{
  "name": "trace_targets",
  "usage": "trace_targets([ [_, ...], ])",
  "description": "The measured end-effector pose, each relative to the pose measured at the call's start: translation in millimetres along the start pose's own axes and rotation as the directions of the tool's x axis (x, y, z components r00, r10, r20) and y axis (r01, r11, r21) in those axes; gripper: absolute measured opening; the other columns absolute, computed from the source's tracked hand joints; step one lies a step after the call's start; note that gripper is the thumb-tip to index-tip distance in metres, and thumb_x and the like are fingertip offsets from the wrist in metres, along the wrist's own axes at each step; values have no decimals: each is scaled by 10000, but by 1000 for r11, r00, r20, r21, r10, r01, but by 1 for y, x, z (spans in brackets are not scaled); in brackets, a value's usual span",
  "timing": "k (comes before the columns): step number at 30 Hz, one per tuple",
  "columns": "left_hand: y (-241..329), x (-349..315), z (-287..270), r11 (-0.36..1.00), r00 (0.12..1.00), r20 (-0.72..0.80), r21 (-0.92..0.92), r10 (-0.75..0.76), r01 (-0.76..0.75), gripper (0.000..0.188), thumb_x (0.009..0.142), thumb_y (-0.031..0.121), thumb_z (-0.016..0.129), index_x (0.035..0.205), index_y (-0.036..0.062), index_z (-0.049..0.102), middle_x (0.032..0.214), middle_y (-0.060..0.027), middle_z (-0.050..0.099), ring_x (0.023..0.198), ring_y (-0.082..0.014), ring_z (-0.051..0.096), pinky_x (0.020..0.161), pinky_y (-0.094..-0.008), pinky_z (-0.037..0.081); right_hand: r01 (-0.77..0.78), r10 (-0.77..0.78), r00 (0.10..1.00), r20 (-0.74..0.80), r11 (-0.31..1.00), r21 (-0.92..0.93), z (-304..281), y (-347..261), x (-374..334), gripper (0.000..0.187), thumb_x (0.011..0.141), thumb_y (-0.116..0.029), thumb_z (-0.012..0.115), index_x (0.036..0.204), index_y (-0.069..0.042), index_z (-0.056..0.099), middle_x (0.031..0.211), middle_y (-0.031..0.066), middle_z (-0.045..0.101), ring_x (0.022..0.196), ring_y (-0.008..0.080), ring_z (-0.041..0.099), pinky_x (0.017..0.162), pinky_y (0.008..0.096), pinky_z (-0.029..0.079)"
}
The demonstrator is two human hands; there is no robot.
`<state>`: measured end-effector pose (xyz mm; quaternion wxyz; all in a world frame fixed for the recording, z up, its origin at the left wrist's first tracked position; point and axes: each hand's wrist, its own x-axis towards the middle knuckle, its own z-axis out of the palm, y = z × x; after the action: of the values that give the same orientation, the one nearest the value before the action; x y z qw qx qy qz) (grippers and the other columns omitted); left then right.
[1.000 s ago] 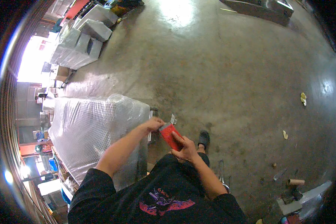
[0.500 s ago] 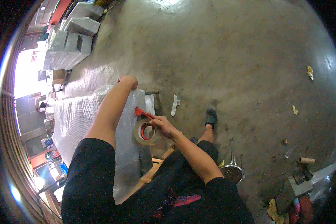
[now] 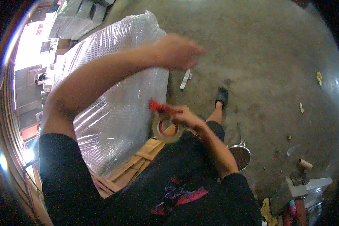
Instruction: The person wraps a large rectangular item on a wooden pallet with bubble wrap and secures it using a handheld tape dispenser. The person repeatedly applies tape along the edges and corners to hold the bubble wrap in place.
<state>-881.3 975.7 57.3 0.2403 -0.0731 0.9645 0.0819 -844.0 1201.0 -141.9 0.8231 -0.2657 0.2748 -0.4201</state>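
My right hand (image 3: 187, 117) is closed round the red handle of a tape dispenser (image 3: 159, 107), which carries a wide roll of clear tape (image 3: 168, 130). It holds the dispenser beside a large box-shaped load in bubble wrap (image 3: 120, 101), low on its near right side. My left hand (image 3: 180, 51) is raised over the load's right edge, smeared by motion, so its fingers cannot be made out. The left forearm crosses in front of the wrap and hides part of it. Under the load shows a wooden pallet (image 3: 139, 160).
A metal strainer with a long handle (image 3: 240, 155) lies on the floor by my foot. A white strip (image 3: 185, 80) lies beyond the load. At lower right are a cardboard tube (image 3: 305, 163) and a pile of scraps. More wrapped blocks (image 3: 77, 19) stand at far left.
My left hand has swung up and to the right, and the wrap now covers the load's right end, where a bar showed before. The dispenser stays in my right hand. The view has shifted.
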Motion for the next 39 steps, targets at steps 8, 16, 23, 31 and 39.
trace_targets([
  [8, 55, -134, 74, 965, 774, 631, 165, 55, -203, 261, 885, 281, 579, 1032, 110, 712, 1003, -95, 729, 1065, -265, 666, 1085, -538, 355, 9, -9, 1000, -13, 1000, -19, 57, 22, -30, 513, 831, -283, 708, 1284, -45, 662, 935, -9, 666, 808, 100, 578, 718, 253, 476],
  [16, 33, -161, 95, 928, 868, 482, 257, 117, -268, 447, 823, 380, 684, 1189, 131, 618, 1175, -96, 661, 1174, -236, 605, 1167, -587, 235, 181, -147, 952, 267, 978, -106, 17, -7, 16, 443, 925, -383, 665, 1208, -44, 710, 1117, 56, 700, 921, 152, 613, 815, 359, 489],
  [23, 5, -158, 110, 943, 837, 538, 215, 103, -255, 455, 740, 425, 718, 1157, 245, 696, 1275, 5, 635, 1231, -210, 565, 1147, -605, 257, -58, 167, 933, 320, 944, -325, -18, -25, 113, 379, 1010, -302, 459, 1217, -39, 638, 1222, 61, 676, 1061, 257, 605, 996, 447, 410],
  [31, 10, -161, 107, 949, 836, 543, 210, 86, -234, 461, 744, 497, 705, 1130, 247, 718, 1307, 3, 628, 1264, -257, 530, 1138, -604, 260, 26, 142, 851, 506, 950, -310, -11, -47, 96, 358, 994, -326, 509, 1175, -60, 665, 1154, 66, 700, 986, 225, 626, 925, 419, 443],
  [39, 25, -153, 105, 818, 701, 671, 248, 242, -519, 406, 859, 435, 594, 1178, 203, 691, 1303, -41, 628, 1285, -259, 531, 1128, -598, 305, 116, -90, 979, 185, 984, -133, 36, -13, -5, 338, 986, -308, 511, 1093, -45, 696, 1050, 66, 722, 865, 205, 638, 793, 379, 492],
])
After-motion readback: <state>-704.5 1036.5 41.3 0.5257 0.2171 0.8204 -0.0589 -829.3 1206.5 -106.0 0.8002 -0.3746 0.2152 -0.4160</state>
